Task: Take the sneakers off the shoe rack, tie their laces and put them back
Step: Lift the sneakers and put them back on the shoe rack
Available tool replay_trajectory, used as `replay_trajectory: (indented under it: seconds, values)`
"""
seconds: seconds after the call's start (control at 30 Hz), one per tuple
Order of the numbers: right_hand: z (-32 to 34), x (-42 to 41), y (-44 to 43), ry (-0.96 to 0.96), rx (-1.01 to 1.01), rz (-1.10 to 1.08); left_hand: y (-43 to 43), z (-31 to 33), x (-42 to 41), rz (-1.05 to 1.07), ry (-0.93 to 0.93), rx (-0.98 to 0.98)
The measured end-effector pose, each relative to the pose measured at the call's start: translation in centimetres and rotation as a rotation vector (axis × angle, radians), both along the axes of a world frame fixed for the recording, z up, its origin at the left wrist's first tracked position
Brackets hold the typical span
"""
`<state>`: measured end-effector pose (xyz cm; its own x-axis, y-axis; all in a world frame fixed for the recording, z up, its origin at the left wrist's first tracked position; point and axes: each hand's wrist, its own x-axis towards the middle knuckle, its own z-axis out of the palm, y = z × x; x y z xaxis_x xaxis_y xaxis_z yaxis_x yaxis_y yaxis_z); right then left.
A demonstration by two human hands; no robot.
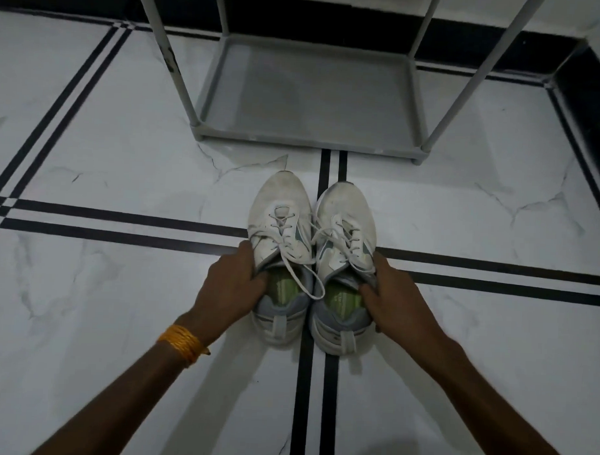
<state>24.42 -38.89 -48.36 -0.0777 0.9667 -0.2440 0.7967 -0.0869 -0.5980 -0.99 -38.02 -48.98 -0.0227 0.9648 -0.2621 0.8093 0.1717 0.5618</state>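
Two white sneakers with green insoles stand side by side on the floor, toes pointing toward the rack. My left hand (233,283) grips the collar of the left sneaker (279,213), thumb inside its opening. My right hand (396,298) holds the collar of the right sneaker (346,212) the same way. The laces (304,258) look loose, with one end lying across the left sneaker's opening. The grey shoe rack (305,139) stands just beyond the toes, and its bottom shelf holds nothing.
The floor (124,160) is white marble tile with black double stripes. A black skirting band and wall run behind the rack. The rack's grey upright posts (172,59) rise out of view at the top. An orange thread band sits on my left wrist (182,342).
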Motion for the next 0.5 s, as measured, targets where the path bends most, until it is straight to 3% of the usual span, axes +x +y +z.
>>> replay_trajectory:
  seconds: [0.1,0.27,0.5]
  values:
    - [-0.1,0.1,0.4,0.034,0.095,0.018,-0.6,0.6,0.3,0.006,-0.066,0.16]
    - [4.4,-0.6,-0.4,0.081,0.086,-0.009,-1.4,6.1,0.7,-0.047,-0.098,0.192]
    - [19.6,-0.5,0.7,0.115,0.092,-0.05,0.4,20.0,1.1,-0.03,-0.113,0.24]
